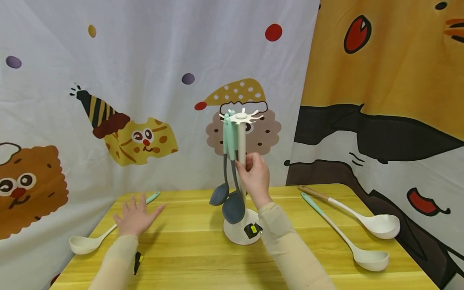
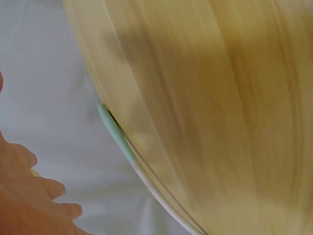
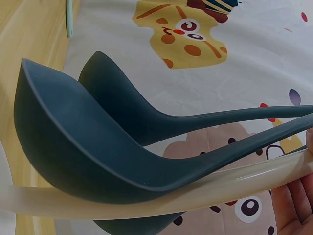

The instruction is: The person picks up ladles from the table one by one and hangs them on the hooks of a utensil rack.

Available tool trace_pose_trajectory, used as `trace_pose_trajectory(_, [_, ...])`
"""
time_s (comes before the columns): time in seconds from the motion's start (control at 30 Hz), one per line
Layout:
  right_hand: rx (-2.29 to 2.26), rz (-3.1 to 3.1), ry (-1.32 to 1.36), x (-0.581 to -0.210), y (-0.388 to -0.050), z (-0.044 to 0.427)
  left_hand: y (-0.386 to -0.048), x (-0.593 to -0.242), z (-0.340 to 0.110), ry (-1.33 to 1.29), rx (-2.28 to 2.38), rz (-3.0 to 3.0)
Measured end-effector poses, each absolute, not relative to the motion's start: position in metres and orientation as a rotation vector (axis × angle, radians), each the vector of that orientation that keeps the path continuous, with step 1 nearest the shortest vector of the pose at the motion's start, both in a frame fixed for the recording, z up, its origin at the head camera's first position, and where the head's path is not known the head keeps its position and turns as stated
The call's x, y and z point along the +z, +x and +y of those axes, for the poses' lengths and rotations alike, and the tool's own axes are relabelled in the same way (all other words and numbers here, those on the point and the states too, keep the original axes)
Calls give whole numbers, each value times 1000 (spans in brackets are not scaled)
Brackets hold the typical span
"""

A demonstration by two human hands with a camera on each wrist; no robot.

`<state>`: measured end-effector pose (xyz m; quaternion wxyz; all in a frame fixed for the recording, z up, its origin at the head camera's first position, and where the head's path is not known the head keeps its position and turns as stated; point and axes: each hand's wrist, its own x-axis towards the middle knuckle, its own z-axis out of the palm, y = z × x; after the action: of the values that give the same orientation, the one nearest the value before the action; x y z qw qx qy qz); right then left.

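A cream utensil stand (image 1: 242,139) with a round base and a ring of hooks on top stands on the table. Mint-handled ladles with dark blue-grey bowls hang on its left side; the nearest dark ladle (image 1: 233,207) also fills much of the right wrist view. My right hand (image 1: 256,177) grips the stand's pole (image 3: 244,183), fingers behind it. At left, my left hand (image 1: 135,217) is spread in the air with nothing in it, over a white ladle (image 1: 85,244) with a mint handle (image 2: 116,132). Part of that ladle is hidden behind the hand.
On the right of the table (image 1: 181,257) lie a white ladle with a mint handle (image 1: 369,257) and a white ladle with a wooden handle (image 1: 386,225). A printed cloth (image 1: 152,60) hangs behind the table. Small black pieces show by each wrist.
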<state>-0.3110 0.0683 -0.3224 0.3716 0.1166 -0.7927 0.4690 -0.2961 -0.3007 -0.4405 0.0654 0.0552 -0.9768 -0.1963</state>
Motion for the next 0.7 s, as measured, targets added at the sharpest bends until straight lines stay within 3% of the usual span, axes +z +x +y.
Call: trace_pose_trajectory(0.7, [1193,-2040,294,-323,-312,68,-293,-442,-339,340,-509,-2963])
